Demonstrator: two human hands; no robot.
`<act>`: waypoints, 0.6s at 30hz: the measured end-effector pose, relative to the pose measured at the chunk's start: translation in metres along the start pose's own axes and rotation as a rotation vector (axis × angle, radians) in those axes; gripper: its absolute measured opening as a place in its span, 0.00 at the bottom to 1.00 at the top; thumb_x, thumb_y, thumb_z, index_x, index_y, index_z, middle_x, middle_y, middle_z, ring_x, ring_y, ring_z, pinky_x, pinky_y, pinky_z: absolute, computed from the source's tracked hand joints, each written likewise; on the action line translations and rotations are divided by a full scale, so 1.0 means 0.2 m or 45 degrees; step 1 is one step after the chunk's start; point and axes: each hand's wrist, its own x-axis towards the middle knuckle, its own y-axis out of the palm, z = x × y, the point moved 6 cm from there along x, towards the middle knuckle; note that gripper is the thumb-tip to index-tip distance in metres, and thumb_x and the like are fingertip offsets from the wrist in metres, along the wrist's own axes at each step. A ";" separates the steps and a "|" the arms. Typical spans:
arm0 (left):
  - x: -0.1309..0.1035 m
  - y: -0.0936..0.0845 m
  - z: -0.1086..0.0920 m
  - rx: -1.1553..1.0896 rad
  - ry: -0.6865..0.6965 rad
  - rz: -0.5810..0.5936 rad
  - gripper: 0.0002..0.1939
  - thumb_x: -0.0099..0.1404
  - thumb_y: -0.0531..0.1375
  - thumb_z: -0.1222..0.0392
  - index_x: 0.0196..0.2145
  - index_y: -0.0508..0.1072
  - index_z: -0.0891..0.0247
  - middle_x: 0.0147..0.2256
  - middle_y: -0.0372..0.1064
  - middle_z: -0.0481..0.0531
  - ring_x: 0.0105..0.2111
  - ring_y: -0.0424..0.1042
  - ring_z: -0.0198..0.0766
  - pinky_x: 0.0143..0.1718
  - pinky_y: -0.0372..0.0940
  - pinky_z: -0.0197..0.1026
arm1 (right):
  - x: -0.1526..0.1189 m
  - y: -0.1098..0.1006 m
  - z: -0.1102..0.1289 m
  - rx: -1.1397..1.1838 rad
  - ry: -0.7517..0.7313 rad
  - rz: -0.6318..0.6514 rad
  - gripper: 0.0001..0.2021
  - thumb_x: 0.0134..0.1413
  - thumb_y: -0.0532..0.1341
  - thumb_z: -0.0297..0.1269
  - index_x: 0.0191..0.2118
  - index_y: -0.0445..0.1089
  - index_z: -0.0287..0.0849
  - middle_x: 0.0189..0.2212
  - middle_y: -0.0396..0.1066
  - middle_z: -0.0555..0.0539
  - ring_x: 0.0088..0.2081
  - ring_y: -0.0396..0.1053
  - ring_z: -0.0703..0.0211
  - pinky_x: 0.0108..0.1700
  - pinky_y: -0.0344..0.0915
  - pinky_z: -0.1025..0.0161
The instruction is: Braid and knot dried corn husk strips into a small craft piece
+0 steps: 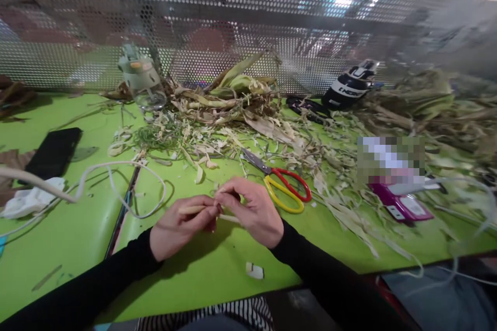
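Observation:
My left hand [185, 225] and my right hand [251, 212] meet fingertip to fingertip above the green table. Between pinched thumb and fingers, the left holds a pale, thin plant strip [191, 210]. A light piece of it also shows [230, 218] under the right hand. The right thumb and index finger are pressed together at the same spot; the exact grip there is too small to make out. Just beyond the right hand lie scissors [277, 178] with one red and one yellow handle.
Dried corn husks [229, 98] and shreds are heaped along a perforated metal screen [248, 15]. A clear bottle [145, 83] and a black bottle [347, 88] stand there. Left are a phone [54, 152] and a white cable [83, 181]; right, a magenta object [404, 204].

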 end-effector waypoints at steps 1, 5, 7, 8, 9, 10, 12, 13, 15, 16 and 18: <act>0.00 0.01 0.01 -0.007 -0.025 0.006 0.15 0.65 0.54 0.52 0.29 0.71 0.67 0.24 0.68 0.51 0.25 0.66 0.31 0.28 0.62 0.33 | 0.00 -0.01 0.00 -0.016 -0.006 -0.007 0.09 0.59 0.57 0.35 0.28 0.69 0.40 0.24 0.70 0.53 0.26 0.65 0.67 0.30 0.60 0.69; -0.01 0.03 0.05 -0.028 -0.083 0.015 0.16 0.65 0.54 0.52 0.28 0.70 0.67 0.23 0.66 0.50 0.24 0.65 0.31 0.26 0.61 0.33 | 0.02 -0.01 -0.01 -0.112 -0.002 0.005 0.09 0.59 0.57 0.35 0.29 0.69 0.40 0.24 0.70 0.53 0.26 0.65 0.68 0.29 0.59 0.70; -0.01 0.03 0.06 -0.080 -0.092 -0.010 0.15 0.65 0.54 0.52 0.32 0.70 0.67 0.25 0.68 0.50 0.25 0.66 0.31 0.27 0.62 0.33 | 0.02 0.01 -0.03 -0.187 0.019 0.062 0.11 0.61 0.55 0.37 0.30 0.69 0.40 0.24 0.70 0.52 0.25 0.65 0.68 0.28 0.59 0.70; -0.01 0.02 0.06 -0.125 -0.097 -0.035 0.14 0.65 0.54 0.53 0.34 0.71 0.67 0.27 0.69 0.51 0.26 0.67 0.31 0.28 0.63 0.34 | 0.03 0.02 -0.04 -0.238 0.019 0.083 0.11 0.62 0.54 0.38 0.31 0.68 0.40 0.25 0.70 0.52 0.26 0.65 0.67 0.28 0.59 0.69; -0.01 0.01 0.05 -0.177 -0.098 -0.070 0.13 0.65 0.54 0.54 0.36 0.71 0.67 0.29 0.70 0.52 0.28 0.68 0.32 0.30 0.64 0.34 | 0.03 0.03 -0.04 -0.299 0.005 0.090 0.12 0.63 0.53 0.40 0.33 0.68 0.40 0.26 0.71 0.51 0.27 0.65 0.66 0.29 0.59 0.69; -0.01 0.00 0.04 -0.225 -0.097 -0.107 0.12 0.65 0.55 0.55 0.38 0.71 0.67 0.32 0.71 0.53 0.29 0.69 0.32 0.32 0.66 0.34 | 0.03 0.03 -0.04 -0.371 -0.018 0.086 0.13 0.63 0.52 0.41 0.35 0.68 0.40 0.27 0.71 0.50 0.28 0.66 0.65 0.30 0.59 0.68; -0.01 -0.02 0.02 -0.283 -0.083 -0.158 0.11 0.64 0.56 0.57 0.40 0.71 0.66 0.35 0.73 0.54 0.32 0.71 0.33 0.35 0.67 0.35 | 0.02 0.03 -0.04 -0.523 -0.072 0.060 0.13 0.63 0.52 0.44 0.36 0.67 0.40 0.29 0.72 0.48 0.30 0.67 0.62 0.32 0.59 0.65; -0.01 -0.03 0.01 -0.283 -0.073 -0.160 0.11 0.64 0.56 0.58 0.41 0.71 0.67 0.35 0.73 0.54 0.33 0.71 0.34 0.36 0.67 0.35 | 0.02 0.03 -0.03 -0.582 -0.085 0.051 0.14 0.63 0.51 0.44 0.36 0.67 0.40 0.29 0.72 0.48 0.30 0.67 0.61 0.33 0.59 0.64; 0.00 -0.03 0.00 -0.252 -0.040 -0.148 0.11 0.64 0.55 0.60 0.42 0.71 0.67 0.36 0.73 0.55 0.33 0.72 0.34 0.37 0.68 0.35 | 0.02 0.02 -0.03 -0.632 -0.083 0.037 0.13 0.64 0.50 0.43 0.35 0.66 0.41 0.27 0.71 0.48 0.29 0.66 0.61 0.33 0.59 0.64; 0.00 -0.04 0.00 -0.235 -0.011 -0.150 0.11 0.64 0.55 0.61 0.42 0.72 0.68 0.36 0.74 0.55 0.33 0.72 0.34 0.37 0.68 0.35 | 0.02 0.02 -0.03 -0.615 -0.074 0.031 0.13 0.64 0.49 0.42 0.35 0.65 0.41 0.26 0.70 0.49 0.28 0.66 0.61 0.32 0.59 0.64; 0.01 -0.05 0.01 -0.223 0.056 -0.162 0.12 0.63 0.56 0.61 0.42 0.72 0.67 0.36 0.74 0.55 0.34 0.72 0.35 0.37 0.68 0.35 | 0.02 0.00 -0.02 -0.524 -0.050 0.025 0.11 0.65 0.49 0.40 0.36 0.63 0.41 0.25 0.69 0.50 0.26 0.65 0.63 0.30 0.58 0.66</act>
